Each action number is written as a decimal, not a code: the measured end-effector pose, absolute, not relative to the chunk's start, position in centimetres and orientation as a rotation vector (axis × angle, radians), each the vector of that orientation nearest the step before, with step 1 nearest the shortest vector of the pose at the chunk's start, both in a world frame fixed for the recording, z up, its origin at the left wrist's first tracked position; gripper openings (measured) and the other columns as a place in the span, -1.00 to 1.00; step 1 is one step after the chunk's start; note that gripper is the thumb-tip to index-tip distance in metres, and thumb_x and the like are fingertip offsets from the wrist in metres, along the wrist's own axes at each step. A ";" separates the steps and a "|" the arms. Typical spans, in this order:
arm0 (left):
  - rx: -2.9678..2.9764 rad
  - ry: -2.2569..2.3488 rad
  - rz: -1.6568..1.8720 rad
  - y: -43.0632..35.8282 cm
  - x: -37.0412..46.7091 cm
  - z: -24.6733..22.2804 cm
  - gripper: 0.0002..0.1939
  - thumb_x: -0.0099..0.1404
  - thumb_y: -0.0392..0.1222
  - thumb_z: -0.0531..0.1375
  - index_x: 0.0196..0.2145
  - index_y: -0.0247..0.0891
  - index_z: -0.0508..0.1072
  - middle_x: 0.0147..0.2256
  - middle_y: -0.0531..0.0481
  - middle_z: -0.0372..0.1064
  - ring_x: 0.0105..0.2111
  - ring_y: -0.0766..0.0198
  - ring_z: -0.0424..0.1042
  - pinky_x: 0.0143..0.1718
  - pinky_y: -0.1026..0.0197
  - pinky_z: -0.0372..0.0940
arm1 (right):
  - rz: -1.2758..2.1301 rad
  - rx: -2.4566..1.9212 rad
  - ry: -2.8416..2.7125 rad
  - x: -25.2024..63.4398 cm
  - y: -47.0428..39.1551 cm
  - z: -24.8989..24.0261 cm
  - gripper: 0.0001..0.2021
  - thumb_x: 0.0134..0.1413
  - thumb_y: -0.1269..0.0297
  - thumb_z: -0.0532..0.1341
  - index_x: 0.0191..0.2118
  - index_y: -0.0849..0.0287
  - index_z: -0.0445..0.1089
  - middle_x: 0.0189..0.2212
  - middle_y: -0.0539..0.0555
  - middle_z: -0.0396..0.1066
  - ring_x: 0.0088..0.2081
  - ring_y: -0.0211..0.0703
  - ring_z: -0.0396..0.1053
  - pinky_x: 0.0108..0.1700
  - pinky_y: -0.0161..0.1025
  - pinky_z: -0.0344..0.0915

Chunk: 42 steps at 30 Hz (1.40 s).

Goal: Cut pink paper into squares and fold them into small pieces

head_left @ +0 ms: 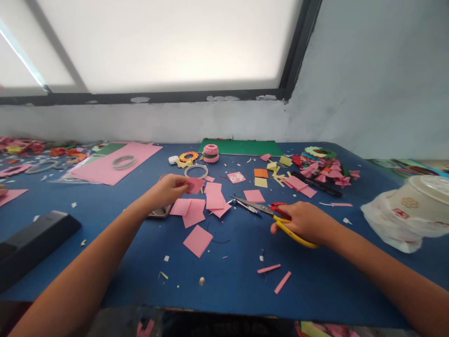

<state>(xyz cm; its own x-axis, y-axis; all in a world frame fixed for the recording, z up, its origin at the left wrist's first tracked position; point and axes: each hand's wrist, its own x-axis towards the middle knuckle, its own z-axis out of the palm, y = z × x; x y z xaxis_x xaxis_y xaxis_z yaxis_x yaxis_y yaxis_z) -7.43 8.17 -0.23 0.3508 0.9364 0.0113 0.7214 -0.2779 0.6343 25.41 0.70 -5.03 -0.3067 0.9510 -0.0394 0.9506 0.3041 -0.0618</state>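
My left hand pinches a small pink paper square above the table. Behind that hand a phone lies partly hidden. Scissors with red and yellow handles are gripped in my right hand; their blades point left, toward several loose pink paper squares. A single pink square lies nearer the front edge. Under the blades is a slim pen-like tool. Two thin pink strips lie in front of my right hand.
A white tub in a plastic bag stands at the right. A dark box-like object lies at the left. Folded paper pieces and a black marker lie at the back right, pink sheets at the back left. Another person's hand shows at the left edge.
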 end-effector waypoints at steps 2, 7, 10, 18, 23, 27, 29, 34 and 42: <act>1.905 1.365 0.647 8.0 -7.1 0.0 -0.75 0.16 -0.06 0.12 -0.34 -0.27 0.48 -0.35 -0.01 0.46 -0.33 0.25 0.42 -0.30 0.26 0.27 | 0.112 -1.834 -2.541 25.5 0.8 -5.2 -0.56 0.06 -0.11 0.00 -0.40 0.14 0.42 -0.53 0.10 0.46 -0.47 -0.09 0.40 -0.54 -0.32 -0.04; 1.643 1.179 0.753 7.0 -6.2 0.1 -0.75 0.15 -0.04 0.18 -0.33 -0.28 0.46 -0.28 -0.07 0.45 -0.30 0.26 0.45 -0.26 0.23 0.32 | 0.113 -1.822 -2.559 25.3 0.8 -5.3 -0.58 0.05 -0.10 0.02 -0.43 0.13 0.42 -0.52 0.09 0.45 -0.46 -0.08 0.40 -0.54 -0.31 -0.05; 1.682 1.166 0.742 6.6 -5.9 0.1 -0.75 0.13 -0.04 0.19 -0.33 -0.29 0.45 -0.30 -0.08 0.45 -0.33 0.27 0.44 -0.27 0.22 0.32 | 0.136 -1.823 -2.563 25.2 0.8 -5.3 -0.61 0.05 -0.08 0.04 -0.42 0.12 0.43 -0.51 0.09 0.45 -0.45 -0.06 0.39 -0.53 -0.31 -0.03; 2.374 1.590 0.220 8.1 -8.3 -0.7 -0.36 -0.03 0.01 0.26 0.02 -0.23 0.30 -0.01 -0.16 0.30 -0.01 -0.01 0.25 -0.04 0.05 0.16 | 0.170 -1.875 -2.567 25.0 0.8 -5.4 -0.59 0.04 -0.10 0.02 -0.34 0.10 0.45 -0.47 0.12 0.47 -0.43 -0.02 0.40 -0.52 -0.29 -0.03; 2.278 1.514 -0.136 8.3 -9.5 -0.2 -0.25 -0.08 -0.02 0.28 0.10 -0.14 0.22 -0.02 -0.09 0.31 -0.11 0.04 0.32 -0.17 0.17 0.20 | 0.192 -1.869 -2.571 25.1 0.8 -5.6 -0.61 0.04 -0.09 0.04 -0.33 0.08 0.44 -0.46 0.10 0.48 -0.42 0.00 0.41 -0.52 -0.29 -0.02; 2.271 1.480 -0.069 8.5 -9.5 -0.5 -0.41 -0.04 -0.10 0.24 0.01 -0.14 0.32 -0.11 -0.05 0.35 -0.19 0.12 0.35 -0.26 0.22 0.22 | 0.186 -1.872 -2.582 25.1 0.7 -5.5 -0.60 0.03 -0.10 0.03 -0.32 0.08 0.45 -0.45 0.10 0.48 -0.41 0.01 0.41 -0.51 -0.29 0.00; 2.272 1.449 -0.017 8.9 -9.6 -0.8 -0.50 -0.01 -0.12 0.21 -0.05 -0.16 0.36 -0.17 -0.03 0.38 -0.23 0.16 0.36 -0.29 0.23 0.22 | 0.196 -1.878 -2.587 25.0 0.8 -5.5 -0.58 0.02 -0.12 0.03 -0.32 0.09 0.45 -0.45 0.11 0.48 -0.41 0.02 0.41 -0.52 -0.28 0.02; 2.276 1.331 0.224 9.6 -9.9 -0.7 -0.67 0.08 -0.14 0.16 -0.17 -0.23 0.40 -0.35 0.01 0.42 -0.31 0.24 0.37 -0.28 0.22 0.23 | 0.213 -1.892 -2.581 25.0 0.8 -5.4 -0.59 0.02 -0.12 0.03 -0.32 0.08 0.45 -0.46 0.11 0.48 -0.41 0.02 0.41 -0.52 -0.29 0.01; 2.118 1.277 0.360 8.9 -9.0 0.5 -0.72 0.09 0.00 0.17 -0.33 -0.22 0.46 -0.35 0.01 0.42 -0.37 0.29 0.35 -0.37 0.27 0.20 | 0.224 -1.877 -2.579 25.1 0.8 -5.6 -0.62 0.03 -0.11 0.04 -0.34 0.03 0.46 -0.46 0.07 0.48 -0.43 -0.03 0.40 -0.51 -0.30 0.02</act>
<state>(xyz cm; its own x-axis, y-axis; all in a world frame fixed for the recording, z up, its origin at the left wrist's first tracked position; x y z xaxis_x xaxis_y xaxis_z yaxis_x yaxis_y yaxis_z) -8.97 8.87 0.49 0.4923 0.8661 -0.0864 0.6936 -0.3304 0.6401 25.10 0.84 -5.63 -0.3098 0.9423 -0.1268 0.9501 0.3016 -0.0802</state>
